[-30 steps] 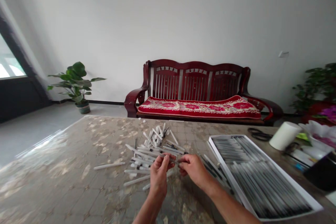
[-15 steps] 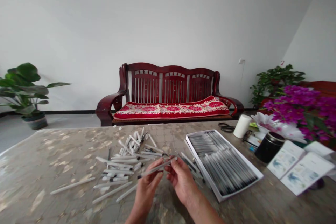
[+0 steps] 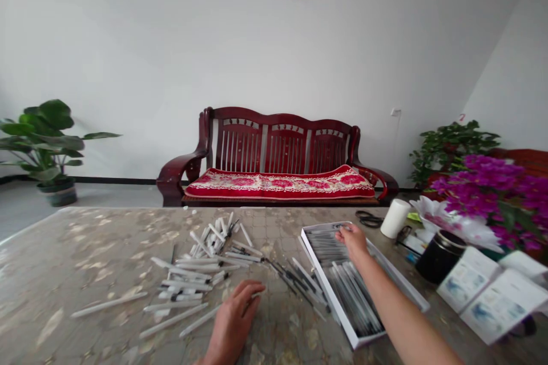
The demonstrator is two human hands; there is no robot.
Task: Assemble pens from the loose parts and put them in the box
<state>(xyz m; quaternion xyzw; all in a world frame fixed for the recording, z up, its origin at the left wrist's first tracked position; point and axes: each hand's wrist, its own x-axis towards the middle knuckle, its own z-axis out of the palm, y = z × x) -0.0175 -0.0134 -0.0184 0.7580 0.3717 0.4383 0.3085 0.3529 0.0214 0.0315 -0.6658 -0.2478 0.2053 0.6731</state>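
Observation:
My right hand [image 3: 353, 240] reaches over the far end of a shallow white box [image 3: 303, 235], its fingers pinched on a slim pen that they mostly hide. Rows of clear-barrelled pens [image 3: 353, 291] lie inside the box. Nearer me, my left hand [image 3: 237, 316] is curled just above the table. A small pale tip shows between its thumb and fingers, too little to name. Left of that hand spreads a loose pile of white pen parts [image 3: 192, 274], some with black ends. Several dark, thin rods [image 3: 293, 280] and pale tubes lie between the pile and the box.
The table [image 3: 98, 262] has a patterned cover. Right of the box are scissors [image 3: 369, 218], a white roll [image 3: 395, 218], a black jar [image 3: 440, 256], printed cards [image 3: 468, 279] and purple flowers [image 3: 488, 188]. A wooden bench [image 3: 278, 151] stands beyond the table.
Both hands were together at the middle, holding a pen between them. My right hand has moved right and away to the box; my left has dropped slightly, staying near the pile.

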